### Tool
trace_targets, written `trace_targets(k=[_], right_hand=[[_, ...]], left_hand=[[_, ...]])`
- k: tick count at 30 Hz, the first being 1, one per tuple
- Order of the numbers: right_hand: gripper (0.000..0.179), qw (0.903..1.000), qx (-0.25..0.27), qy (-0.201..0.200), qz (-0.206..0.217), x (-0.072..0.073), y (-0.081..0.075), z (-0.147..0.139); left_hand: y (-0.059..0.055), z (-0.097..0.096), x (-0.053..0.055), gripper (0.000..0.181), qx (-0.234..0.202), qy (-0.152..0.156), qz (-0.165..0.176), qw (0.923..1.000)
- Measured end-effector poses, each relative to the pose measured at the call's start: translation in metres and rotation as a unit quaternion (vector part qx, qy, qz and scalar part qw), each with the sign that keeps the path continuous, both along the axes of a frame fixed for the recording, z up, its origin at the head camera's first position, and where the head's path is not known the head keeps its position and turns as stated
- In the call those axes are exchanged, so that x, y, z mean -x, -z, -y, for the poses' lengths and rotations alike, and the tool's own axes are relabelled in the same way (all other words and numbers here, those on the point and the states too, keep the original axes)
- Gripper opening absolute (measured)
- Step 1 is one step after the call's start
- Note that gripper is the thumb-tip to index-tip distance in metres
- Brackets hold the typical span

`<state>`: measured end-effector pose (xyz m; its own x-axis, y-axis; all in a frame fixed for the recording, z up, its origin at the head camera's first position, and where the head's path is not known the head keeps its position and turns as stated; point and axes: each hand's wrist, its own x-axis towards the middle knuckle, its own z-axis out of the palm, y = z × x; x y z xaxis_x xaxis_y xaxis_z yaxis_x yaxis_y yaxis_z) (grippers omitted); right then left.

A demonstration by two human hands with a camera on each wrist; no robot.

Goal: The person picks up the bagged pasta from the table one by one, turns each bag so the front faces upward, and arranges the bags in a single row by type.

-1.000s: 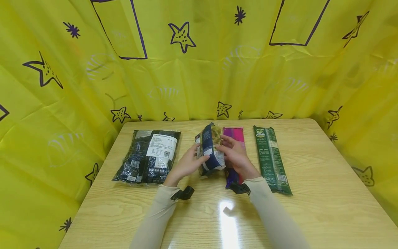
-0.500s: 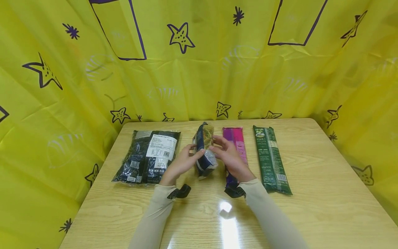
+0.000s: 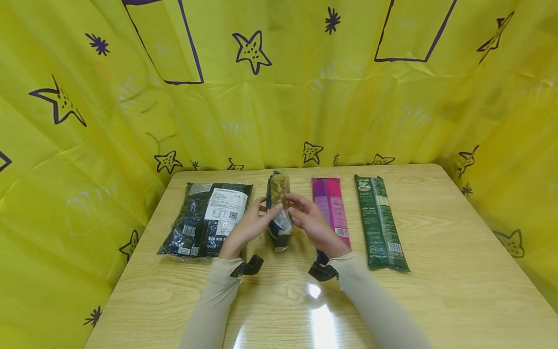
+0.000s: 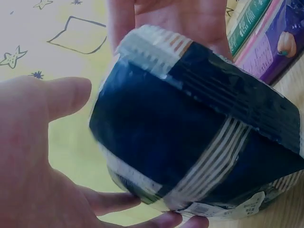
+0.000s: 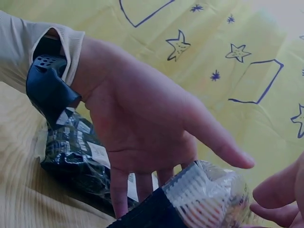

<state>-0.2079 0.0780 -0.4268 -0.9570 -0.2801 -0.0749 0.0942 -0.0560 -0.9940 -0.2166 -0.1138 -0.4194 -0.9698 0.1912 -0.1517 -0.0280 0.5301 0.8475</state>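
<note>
A dark blue bag of pasta [image 3: 279, 206] with a clear window stands narrow side up between both hands, near the table's middle. My left hand [image 3: 250, 225] touches its left side with the fingers; in the left wrist view the thumb [image 4: 69, 97] is apart from the bag's navy end [image 4: 166, 128]. Against its right side is my right hand [image 3: 316, 225], whose fingers look straight in the right wrist view, with the thumb [image 5: 218, 137] stretched out. Where the bag's underside meets the table is hidden.
A large dark packet [image 3: 196, 228] with a white label lies left of the bag. To the right lie a pink and purple packet [image 3: 333, 208] and a green spaghetti packet [image 3: 379, 223]. A yellow curtain [image 3: 279, 106] hangs behind the wooden table [image 3: 444, 271].
Both hands have moved the bag of pasta leftward, away from the pink packet, and turned it from tilted to narrow side up. The other packets stay where they were.
</note>
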Motion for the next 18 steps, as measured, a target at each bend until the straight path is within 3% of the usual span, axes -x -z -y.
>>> trace_targets(k=[6,18], right_hand=[[0.044,0.999,0.036,0.014,0.023,0.005,0.005,-0.002],[0.054,0.9748,0.127,0.049,0.177,0.017,0.027,-0.008]], left_hand=[[-0.002,0.003,0.0,0.097,-0.002,-0.007,0.02,0.9998],[-0.003,0.007,-0.001,0.093,-0.024,-0.004,0.039,0.9989]])
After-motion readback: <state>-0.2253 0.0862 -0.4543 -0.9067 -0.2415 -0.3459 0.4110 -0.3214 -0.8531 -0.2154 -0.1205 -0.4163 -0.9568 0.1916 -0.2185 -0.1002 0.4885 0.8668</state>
